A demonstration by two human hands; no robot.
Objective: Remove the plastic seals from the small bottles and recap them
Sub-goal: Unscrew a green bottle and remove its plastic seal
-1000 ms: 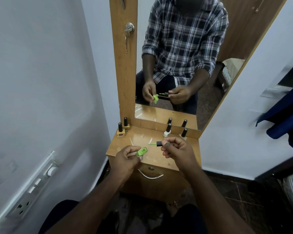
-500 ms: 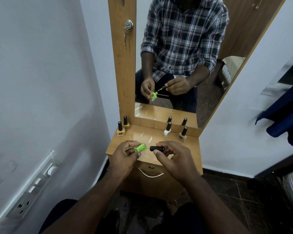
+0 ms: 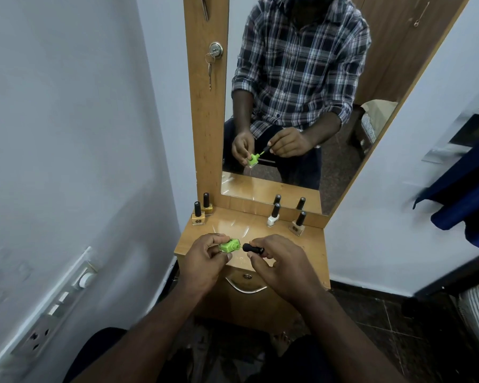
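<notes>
Recapping over the table (image 3: 310,244): left hand (image 3: 202,261) pinches the green bottle (image 3: 229,245), right hand (image 3: 280,261) pinches the black cap (image 3: 252,248) at its 3 o'clock; keep brush and neck aligned, then twist.

A small wooden bench (image 3: 310,244) with a glossy, light brown top stands against a tall mirror (image 3: 302,106). Four small bottles with black caps stand upright on it. At about 10 o'clock on the top, in the far corner, a mustard yellow bottle (image 3: 198,215) stands just beside a darker golden bottle (image 3: 207,205). At about 1 o'clock, near the mirror's foot, a white bottle (image 3: 273,217) stands near a beige bottle (image 3: 298,223), the two apart. A curved metal handle (image 3: 245,288) sits on the drawer front below the top, at 6 o'clock.
</notes>
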